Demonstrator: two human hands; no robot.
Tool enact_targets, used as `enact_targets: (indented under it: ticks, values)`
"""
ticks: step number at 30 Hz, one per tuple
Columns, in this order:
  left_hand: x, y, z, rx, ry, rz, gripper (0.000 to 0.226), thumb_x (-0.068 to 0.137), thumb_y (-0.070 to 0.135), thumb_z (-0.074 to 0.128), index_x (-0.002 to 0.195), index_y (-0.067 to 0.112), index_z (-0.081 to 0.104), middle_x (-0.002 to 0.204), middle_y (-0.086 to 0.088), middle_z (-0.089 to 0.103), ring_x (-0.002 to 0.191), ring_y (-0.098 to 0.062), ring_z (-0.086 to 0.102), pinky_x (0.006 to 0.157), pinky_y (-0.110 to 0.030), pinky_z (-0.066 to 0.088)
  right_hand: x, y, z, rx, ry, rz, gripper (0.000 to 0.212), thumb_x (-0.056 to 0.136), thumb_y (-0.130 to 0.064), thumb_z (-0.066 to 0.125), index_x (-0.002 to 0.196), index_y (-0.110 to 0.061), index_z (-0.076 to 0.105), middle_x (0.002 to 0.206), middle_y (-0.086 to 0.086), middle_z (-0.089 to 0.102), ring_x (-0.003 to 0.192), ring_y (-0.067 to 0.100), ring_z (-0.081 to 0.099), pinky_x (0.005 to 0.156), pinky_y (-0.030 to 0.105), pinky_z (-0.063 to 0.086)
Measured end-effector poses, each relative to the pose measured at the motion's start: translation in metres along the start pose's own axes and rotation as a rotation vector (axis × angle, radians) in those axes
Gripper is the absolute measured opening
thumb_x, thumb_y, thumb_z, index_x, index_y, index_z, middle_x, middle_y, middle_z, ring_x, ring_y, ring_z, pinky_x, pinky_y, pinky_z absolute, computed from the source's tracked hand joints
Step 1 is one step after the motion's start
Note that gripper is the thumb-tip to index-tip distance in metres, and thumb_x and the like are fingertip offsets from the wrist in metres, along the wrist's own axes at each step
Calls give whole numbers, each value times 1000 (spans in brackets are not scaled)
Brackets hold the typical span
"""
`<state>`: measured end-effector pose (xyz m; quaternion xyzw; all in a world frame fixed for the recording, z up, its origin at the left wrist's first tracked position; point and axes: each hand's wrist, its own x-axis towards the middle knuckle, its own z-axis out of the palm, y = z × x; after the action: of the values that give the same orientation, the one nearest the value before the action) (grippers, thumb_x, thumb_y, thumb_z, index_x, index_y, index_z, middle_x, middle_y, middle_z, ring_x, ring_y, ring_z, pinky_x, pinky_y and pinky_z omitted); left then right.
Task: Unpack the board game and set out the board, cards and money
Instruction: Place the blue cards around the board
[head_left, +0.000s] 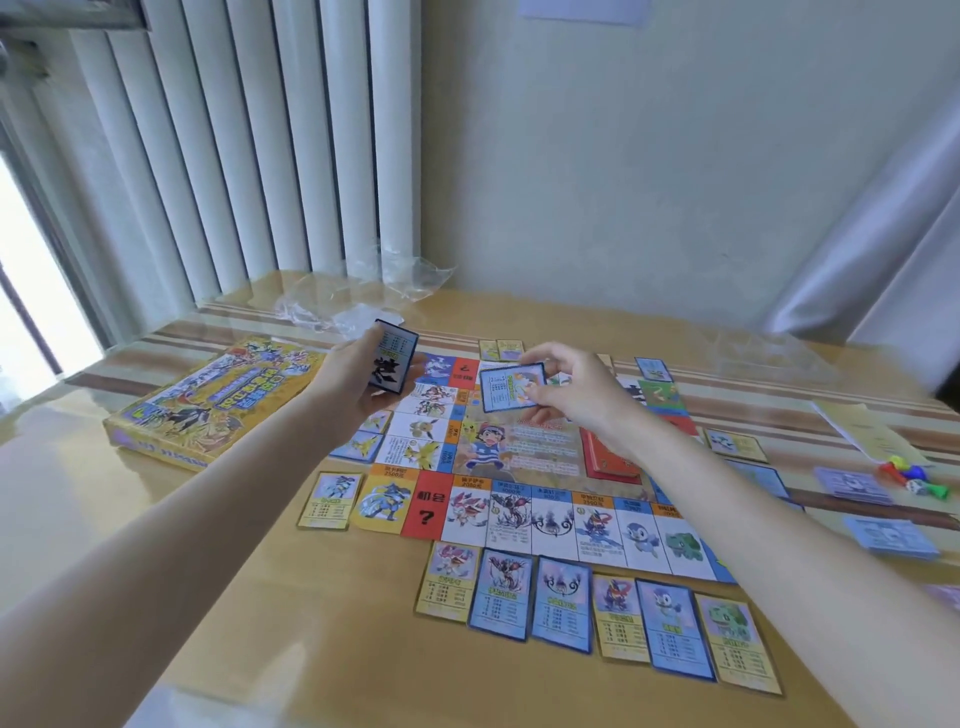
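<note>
Board (519, 447) lies unfolded mid-table with six property cards (592, 618) lined along its near edge, more beside its left, far and right edges, and money stacks (891, 535) well to its right. Dealing looks mostly done: the left hand (363, 384) grips a thin remaining deck (395, 356), and the right hand (576, 389) pinches one blue card (511, 387) over the board's centre. Left of the board, the game box (208, 400) sits closed, contents unseen.

Head camera looks forward and down, close over the table (322, 597).
</note>
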<state>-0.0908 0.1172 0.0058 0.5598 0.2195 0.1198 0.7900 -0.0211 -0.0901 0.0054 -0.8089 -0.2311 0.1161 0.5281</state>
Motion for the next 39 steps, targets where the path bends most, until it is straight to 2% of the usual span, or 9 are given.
enact_targets:
  ticks: [6,13,17,19,25,30,32,34,39]
  values:
    - [21,5,-4,-9,63,18,33,100,31,39,91,7,59,86,-8,68,71,-15,64,65,-25,53,23,6,4,86,154,16,21,89,7,54,101,-9,48,95,8,58,64,25,68,63,34,59]
    - [37,8,-8,85,117,6,30,100,28,38,84,9,55,83,-8,66,70,-16,63,61,-25,52,53,15,22,35,59,116,19,85,3,63,102,-5,58,76,6,57,87,26,65,66,33,56]
    - [42,8,-24,240,182,-29,26,100,21,38,80,10,50,79,-9,62,66,-19,60,51,-23,52,80,10,68,-1,4,119,16,79,-6,72,93,-9,64,104,7,61,94,18,57,71,29,47]
    - [44,8,-36,289,204,-64,24,100,19,38,81,10,50,78,-10,61,65,-21,59,45,-21,51,93,7,94,-23,-43,102,17,79,-10,74,93,-10,65,103,4,57,100,19,55,77,30,42]
    - [49,3,-60,386,205,-61,25,99,21,37,86,8,55,81,-11,64,66,-19,60,52,-24,49,122,7,139,-210,-115,0,18,83,-13,69,100,-8,64,88,4,56,80,18,52,53,20,36]
    - [54,-4,-66,513,150,-117,28,100,23,38,103,1,55,79,-11,65,65,-16,61,51,-23,52,133,23,147,-385,-88,-84,13,80,-19,72,90,-12,67,109,10,56,107,25,50,83,33,45]
    - [55,-4,-67,519,137,-127,28,100,22,38,104,0,55,78,-11,64,61,-15,61,44,-20,50,136,25,142,-345,-35,-109,6,85,-17,65,86,-12,68,112,12,54,114,28,44,83,31,38]
    - [55,-3,-68,541,130,-126,27,100,22,38,103,0,54,74,-10,63,50,-13,61,38,-17,47,139,24,134,-416,-21,-156,16,91,-15,54,92,-13,70,114,11,55,117,26,38,82,28,30]
    - [55,-2,-69,608,117,-122,26,100,25,38,98,4,52,52,0,63,35,-5,55,32,-13,40,143,26,125,-781,-186,-250,26,98,-21,44,108,-23,68,122,-1,57,120,25,33,93,40,29]
